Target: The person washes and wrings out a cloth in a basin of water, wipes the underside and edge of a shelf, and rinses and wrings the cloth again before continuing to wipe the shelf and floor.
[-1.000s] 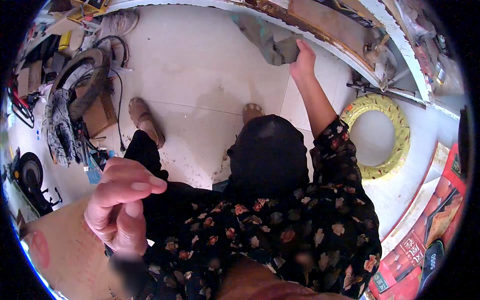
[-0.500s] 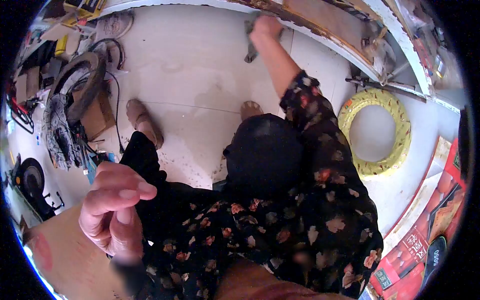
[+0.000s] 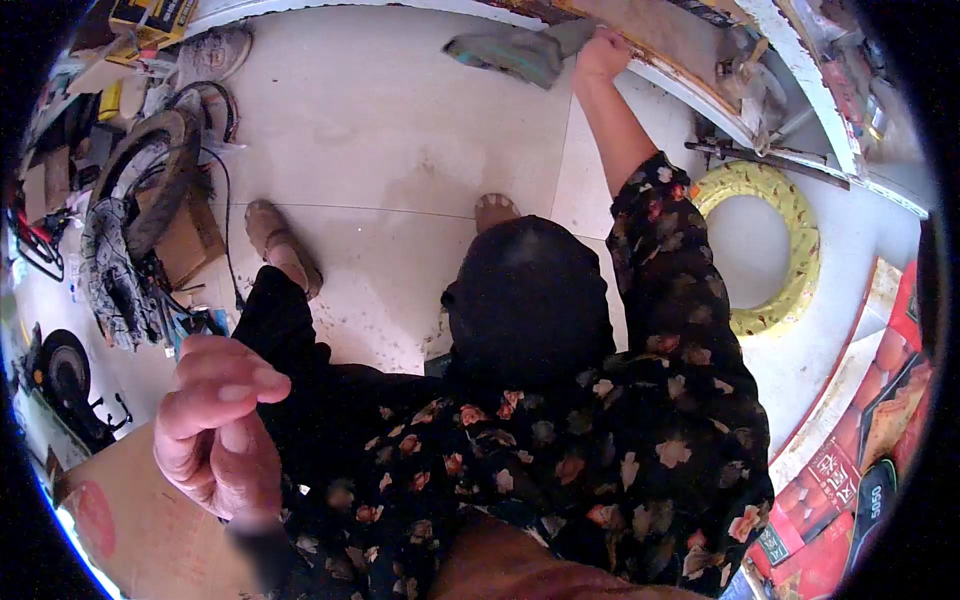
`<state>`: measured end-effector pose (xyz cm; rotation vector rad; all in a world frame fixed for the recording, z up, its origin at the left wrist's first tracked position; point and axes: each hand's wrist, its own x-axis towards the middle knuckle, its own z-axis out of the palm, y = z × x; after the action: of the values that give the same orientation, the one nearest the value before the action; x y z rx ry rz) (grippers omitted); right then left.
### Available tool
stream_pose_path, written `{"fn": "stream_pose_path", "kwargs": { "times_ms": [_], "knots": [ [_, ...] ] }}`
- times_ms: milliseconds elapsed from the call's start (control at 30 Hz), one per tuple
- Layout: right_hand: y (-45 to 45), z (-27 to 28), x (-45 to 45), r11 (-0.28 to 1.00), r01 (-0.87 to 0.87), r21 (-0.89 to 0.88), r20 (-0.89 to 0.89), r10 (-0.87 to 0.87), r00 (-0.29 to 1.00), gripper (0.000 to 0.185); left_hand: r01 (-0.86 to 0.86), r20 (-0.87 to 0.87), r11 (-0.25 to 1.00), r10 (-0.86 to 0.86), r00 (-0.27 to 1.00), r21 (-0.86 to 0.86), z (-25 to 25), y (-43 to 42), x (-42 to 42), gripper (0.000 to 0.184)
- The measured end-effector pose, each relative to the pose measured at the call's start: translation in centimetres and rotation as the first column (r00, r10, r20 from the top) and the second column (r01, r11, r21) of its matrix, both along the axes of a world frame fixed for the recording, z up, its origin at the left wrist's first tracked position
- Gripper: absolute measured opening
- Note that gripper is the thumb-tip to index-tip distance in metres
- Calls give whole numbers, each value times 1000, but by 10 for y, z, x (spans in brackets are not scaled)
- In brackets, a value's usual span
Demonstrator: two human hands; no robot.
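Note:
My right hand [image 3: 603, 54] reaches out at the top of the view, beside the edge of a worn white shelf frame [image 3: 690, 88]. Its fingers are closed on a grey-green cloth [image 3: 510, 56], which trails to the left over the pale tiled floor. My left hand [image 3: 218, 425] is raised at the lower left with its fingers curled in, and nothing shows in it. Below that hand lies a cardboard box [image 3: 150, 510] with a red mark.
A yellow-wrapped tyre [image 3: 805, 245] lies on the floor at the right. Dark tyres [image 3: 165, 170], a cable [image 3: 232, 200] and a small carton [image 3: 190, 235] crowd the left. A red printed box [image 3: 830, 480] stands at the lower right.
My right hand has moved to the right along the shelf edge. The cloth now stretches out to the left of it, wider than before. My left hand has barely shifted.

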<state>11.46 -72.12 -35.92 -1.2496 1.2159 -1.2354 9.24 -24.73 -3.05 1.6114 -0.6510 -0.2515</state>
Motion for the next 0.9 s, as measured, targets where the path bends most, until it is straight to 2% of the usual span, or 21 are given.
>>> {"fn": "stream_pose_path", "kwargs": {
  "times_ms": [67,100,167,267,367,400,500,600,667,700,800,833,867,900],
  "knots": [
    [-6,22,-19,999,27,20,-28,-27,999,8,-30,-5,999,30,1000,-12,1,4,-2,8],
    [-12,23,-29,997,28,76,26,-30,999,8,-41,-8,999,40,999,-13,2,7,-3,8],
    [-21,2,-60,980,20,198,125,-45,991,10,-58,-12,998,58,998,-3,2,11,-2,9],
    [-38,-19,-108,974,22,226,148,-56,987,17,-77,-5,997,77,997,17,-1,15,-3,11],
    [-68,-17,-120,976,-86,198,144,58,988,26,-77,6,996,77,997,42,-4,16,-2,11],
    [-81,-12,-115,950,-66,304,170,14,985,29,-74,6,996,74,997,51,-5,17,-1,12],
    [-94,-50,-88,983,-151,103,-229,171,958,23,-82,-10,995,83,997,65,-5,15,-1,12],
    [-75,-92,-52,952,-302,-46,-608,213,765,19,-93,-13,993,94,996,72,-5,8,-2,12],
    [-38,-94,-30,972,-235,6,-497,207,843,8,-89,-15,992,90,996,89,-6,2,-2,12],
    [-12,-65,-14,984,-138,109,-246,161,956,9,-93,-18,991,95,995,98,-7,0,-1,13],
    [4,-28,-17,968,-72,240,-103,100,990,9,-64,-51,993,69,996,95,-7,-4,-2,14],
    [0,-20,-22,990,57,131,-174,-34,984,8,-59,-55,995,64,996,82,-8,-5,-2,14],
    [-11,-8,-36,975,27,223,-58,-14,998,4,-63,-57,994,68,996,85,-7,-4,-1,14],
    [-12,2,-43,977,23,212,-57,-11,998,3,-66,-62,994,71,996,89,-7,-1,-2,14]
  ]
}}
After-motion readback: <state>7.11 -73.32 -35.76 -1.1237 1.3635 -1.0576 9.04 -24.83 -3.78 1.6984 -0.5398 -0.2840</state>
